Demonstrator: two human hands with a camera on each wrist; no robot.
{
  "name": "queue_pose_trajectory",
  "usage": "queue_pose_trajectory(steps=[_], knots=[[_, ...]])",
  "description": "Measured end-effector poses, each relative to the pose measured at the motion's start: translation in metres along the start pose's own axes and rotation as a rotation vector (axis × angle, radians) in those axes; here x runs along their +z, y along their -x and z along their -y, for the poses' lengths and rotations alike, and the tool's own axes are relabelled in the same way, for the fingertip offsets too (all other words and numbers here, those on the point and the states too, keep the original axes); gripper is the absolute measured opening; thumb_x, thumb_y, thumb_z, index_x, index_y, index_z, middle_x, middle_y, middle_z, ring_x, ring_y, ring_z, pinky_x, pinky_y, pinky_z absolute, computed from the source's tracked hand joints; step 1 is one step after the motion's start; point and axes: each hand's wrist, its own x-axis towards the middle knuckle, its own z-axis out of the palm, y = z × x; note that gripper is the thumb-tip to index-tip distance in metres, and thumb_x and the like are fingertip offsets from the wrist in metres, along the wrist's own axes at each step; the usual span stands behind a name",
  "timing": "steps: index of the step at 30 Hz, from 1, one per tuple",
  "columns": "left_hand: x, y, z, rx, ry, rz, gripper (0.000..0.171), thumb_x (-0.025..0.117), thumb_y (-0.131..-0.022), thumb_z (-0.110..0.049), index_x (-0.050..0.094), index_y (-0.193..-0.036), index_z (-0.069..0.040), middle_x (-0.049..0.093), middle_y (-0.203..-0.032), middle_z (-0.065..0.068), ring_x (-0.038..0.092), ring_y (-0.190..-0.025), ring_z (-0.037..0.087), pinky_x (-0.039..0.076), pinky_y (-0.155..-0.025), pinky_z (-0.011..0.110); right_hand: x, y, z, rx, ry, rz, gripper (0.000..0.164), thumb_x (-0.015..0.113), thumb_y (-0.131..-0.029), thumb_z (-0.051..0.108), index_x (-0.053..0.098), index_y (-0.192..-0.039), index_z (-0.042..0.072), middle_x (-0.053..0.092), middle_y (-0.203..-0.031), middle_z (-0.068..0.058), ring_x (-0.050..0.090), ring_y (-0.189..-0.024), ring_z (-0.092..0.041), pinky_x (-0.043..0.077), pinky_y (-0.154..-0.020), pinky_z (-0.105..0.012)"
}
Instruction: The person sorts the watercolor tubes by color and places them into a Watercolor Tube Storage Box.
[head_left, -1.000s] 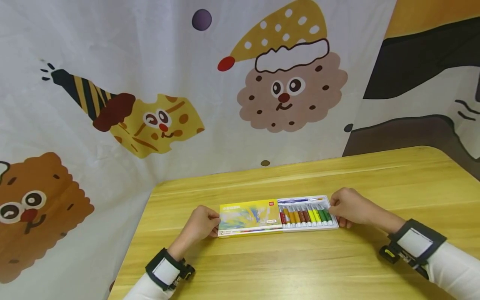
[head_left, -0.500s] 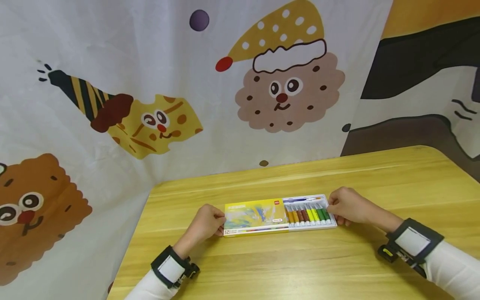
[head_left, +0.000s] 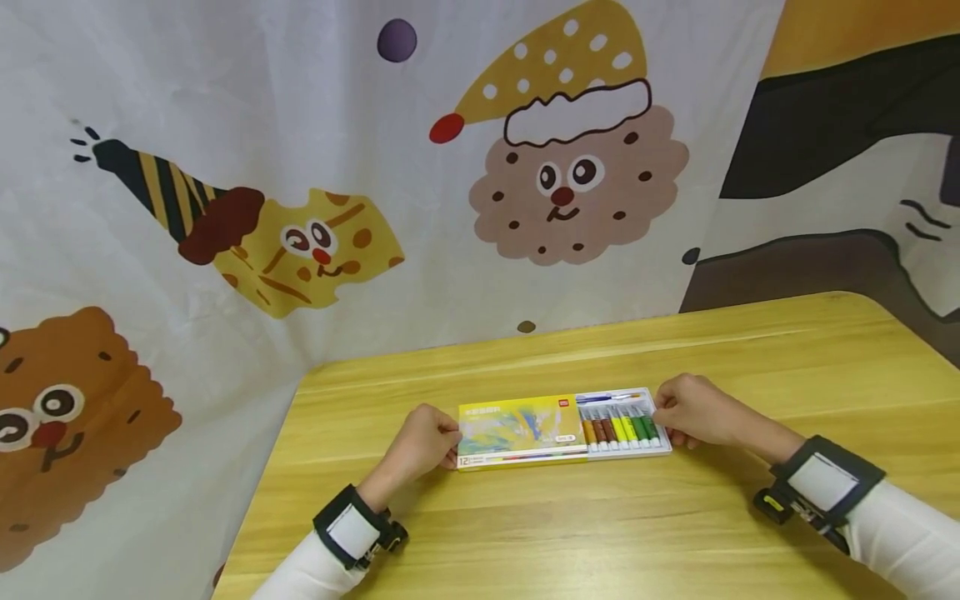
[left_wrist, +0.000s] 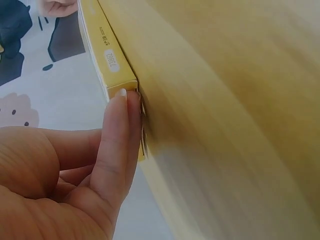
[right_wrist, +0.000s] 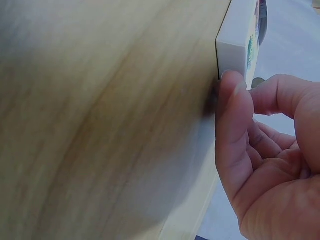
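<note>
A yellow cardboard sleeve (head_left: 517, 429) covers the left part of a white paint tray (head_left: 628, 454) on the table. Out of its right end show several paint tubes (head_left: 618, 429) in orange, brown, yellow and green, and a thin paintbrush (head_left: 600, 399) along the tray's far side. My left hand (head_left: 422, 442) holds the sleeve by its left end; in the left wrist view its fingertips press the yellow end face (left_wrist: 124, 86). At the other end, my right hand (head_left: 693, 410) pinches the tray's right end, and the right wrist view shows fingertips at the white corner (right_wrist: 232, 62).
The wooden table (head_left: 570, 533) has a rounded far right corner. Behind it hangs a white cloth (head_left: 435, 250) printed with cartoon biscuits and cheese. Each wrist wears a black strap with a small camera.
My left hand has moved right, sliding the sleeve farther over the tray, so fewer tubes show. The right hand has stayed almost in place at the tray's end.
</note>
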Motion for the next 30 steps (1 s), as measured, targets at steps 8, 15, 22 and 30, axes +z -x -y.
queue_pose_trajectory(steps=[8,15,22,30], knots=[[0.006,-0.003,-0.004,0.040,-0.017,0.008,0.013,0.064,-0.100,0.007,0.076,-0.096,0.010,0.067,-0.068,0.010,0.068,-0.054,0.019,0.060,-0.055,0.036,-0.001,0.000,0.003,0.000,0.002,0.002,0.003,0.064,-0.094,0.003,0.066,-0.093,0.001,0.062,-0.067,-0.003,0.060,-0.055,-0.017,0.053,-0.048,-0.031],[0.012,-0.006,-0.007,0.050,-0.015,0.015,0.013,0.064,-0.099,0.008,0.077,-0.095,0.009,0.068,-0.069,0.010,0.068,-0.055,0.018,0.061,-0.056,0.038,-0.001,0.000,0.003,-0.006,0.005,-0.001,0.003,0.064,-0.094,0.003,0.067,-0.093,0.001,0.061,-0.067,-0.003,0.059,-0.055,-0.016,0.053,-0.048,-0.030],[0.020,-0.008,-0.014,0.035,0.029,0.032,0.013,0.065,-0.099,0.007,0.076,-0.095,0.010,0.068,-0.068,0.011,0.069,-0.055,0.021,0.061,-0.056,0.038,-0.001,0.000,0.003,-0.023,0.012,-0.013,0.005,0.064,-0.094,0.002,0.066,-0.090,0.002,0.062,-0.065,-0.003,0.059,-0.053,-0.015,0.053,-0.048,-0.029],[0.029,-0.012,-0.021,0.033,0.056,0.040,0.014,0.064,-0.100,0.006,0.077,-0.093,0.009,0.068,-0.067,0.012,0.069,-0.055,0.021,0.061,-0.057,0.038,0.000,0.000,0.003,-0.016,0.013,-0.011,0.006,0.063,-0.095,0.002,0.066,-0.090,0.002,0.061,-0.065,-0.003,0.059,-0.055,-0.016,0.053,-0.048,-0.030]])
